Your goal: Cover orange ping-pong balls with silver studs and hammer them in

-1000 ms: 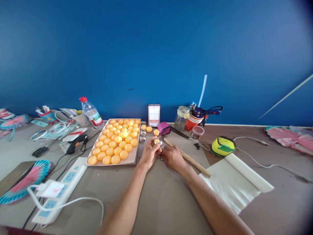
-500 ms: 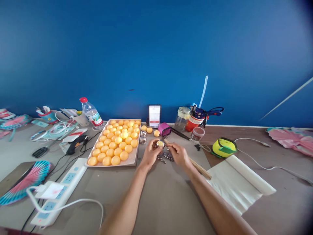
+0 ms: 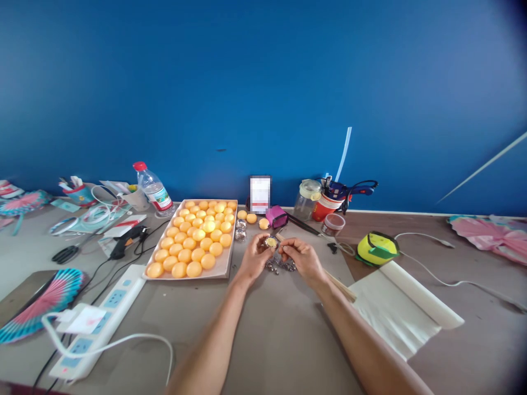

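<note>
My left hand is closed around a small ball, yellow where it is bare and ringed by shiny silver bits. Just right of it, my right hand is in a pinch, its fingertips close to the ball; anything between them is too small to make out. Beneath both hands lies a scatter of small shiny silver pieces. Beyond my left hand sit two silver-covered balls and a few plain orange balls. A wooden strip runs under my right wrist.
To the left stands a tray of orange balls. A bottle, a power strip and cables lie farther left. At the back are a phone, a jar and a red cup. White cloth lies right.
My right hand has shifted slightly right, its fingers now more curled into a pinch. My left hand stays almost in place with the ball turned a little.
</note>
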Motion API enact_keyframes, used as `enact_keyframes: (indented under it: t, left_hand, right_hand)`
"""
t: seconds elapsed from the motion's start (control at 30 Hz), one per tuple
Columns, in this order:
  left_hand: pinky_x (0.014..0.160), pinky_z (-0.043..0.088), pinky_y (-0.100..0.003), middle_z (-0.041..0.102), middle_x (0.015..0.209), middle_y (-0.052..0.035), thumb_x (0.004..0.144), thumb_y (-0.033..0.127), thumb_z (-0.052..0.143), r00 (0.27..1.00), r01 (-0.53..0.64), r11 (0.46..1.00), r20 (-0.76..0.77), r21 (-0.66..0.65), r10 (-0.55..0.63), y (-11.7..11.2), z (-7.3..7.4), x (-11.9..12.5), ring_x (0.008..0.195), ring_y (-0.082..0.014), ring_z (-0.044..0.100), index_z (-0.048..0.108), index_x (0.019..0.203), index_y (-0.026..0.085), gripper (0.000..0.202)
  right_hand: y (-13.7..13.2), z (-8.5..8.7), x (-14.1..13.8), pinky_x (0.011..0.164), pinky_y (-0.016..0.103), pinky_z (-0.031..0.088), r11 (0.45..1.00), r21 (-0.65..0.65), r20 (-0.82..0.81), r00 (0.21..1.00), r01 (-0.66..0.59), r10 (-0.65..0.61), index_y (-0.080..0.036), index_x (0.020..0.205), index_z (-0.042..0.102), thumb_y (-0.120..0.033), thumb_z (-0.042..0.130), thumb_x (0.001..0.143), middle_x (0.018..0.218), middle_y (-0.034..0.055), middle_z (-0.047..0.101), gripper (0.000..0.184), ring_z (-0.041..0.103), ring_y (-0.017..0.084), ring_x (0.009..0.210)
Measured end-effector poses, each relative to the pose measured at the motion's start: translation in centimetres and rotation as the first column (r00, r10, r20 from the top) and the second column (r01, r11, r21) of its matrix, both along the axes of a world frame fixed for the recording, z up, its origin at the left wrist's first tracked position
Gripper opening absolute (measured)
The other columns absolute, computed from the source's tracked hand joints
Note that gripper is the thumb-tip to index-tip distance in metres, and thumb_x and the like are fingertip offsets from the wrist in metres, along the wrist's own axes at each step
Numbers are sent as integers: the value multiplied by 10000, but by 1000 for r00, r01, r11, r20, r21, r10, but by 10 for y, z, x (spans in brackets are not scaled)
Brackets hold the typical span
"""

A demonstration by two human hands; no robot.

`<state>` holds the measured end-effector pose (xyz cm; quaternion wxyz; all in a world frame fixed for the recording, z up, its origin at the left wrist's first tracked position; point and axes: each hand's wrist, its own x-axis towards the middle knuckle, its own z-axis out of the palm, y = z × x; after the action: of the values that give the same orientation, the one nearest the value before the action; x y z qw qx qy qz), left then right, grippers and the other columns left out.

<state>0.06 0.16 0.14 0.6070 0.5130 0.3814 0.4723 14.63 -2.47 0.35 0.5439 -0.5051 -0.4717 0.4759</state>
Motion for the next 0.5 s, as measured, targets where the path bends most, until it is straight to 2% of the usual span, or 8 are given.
enact_keyframes:
  t: [0.1, 0.23, 0.5]
  left_hand:
    - [677, 421, -228, 569, 928, -35, 664, 280, 675, 999, 42, 999, -1, 22, -42, 0, -2, 0, 797, -133, 535, 516, 1061, 175, 440]
    - [694, 429, -242, 569, 920, -41, 674, 280, 671, 997, 75, 996, -24, 50, -74, 1, -6, 0, 793, -138, 536, 508, 1081, 169, 453]
    - [723, 454, -276, 599, 914, -54, 697, 251, 650, 992, 112, 991, -74, 77, -106, 0, -9, 0, 805, -151, 555, 489, 1095, 162, 439]
  right_hand:
    - [0, -1, 0, 513, 227, 354, 1000, 12, 118, 993, 21, -22, -167, 764, 599, -311, 570, 679, 578, -26, 532, 170, 439, 97, 511]
    - [0, 0, 1, 535, 223, 342, 999, 50, 214, 977, 9, -20, -168, 735, 604, -297, 559, 683, 604, -25, 537, 146, 440, 101, 547]
    - [2, -8, 1, 466, 211, 321, 1000, -18, 226, 974, -10, 14, -185, 742, 580, -276, 522, 686, 522, -53, 482, 122, 409, 94, 469]
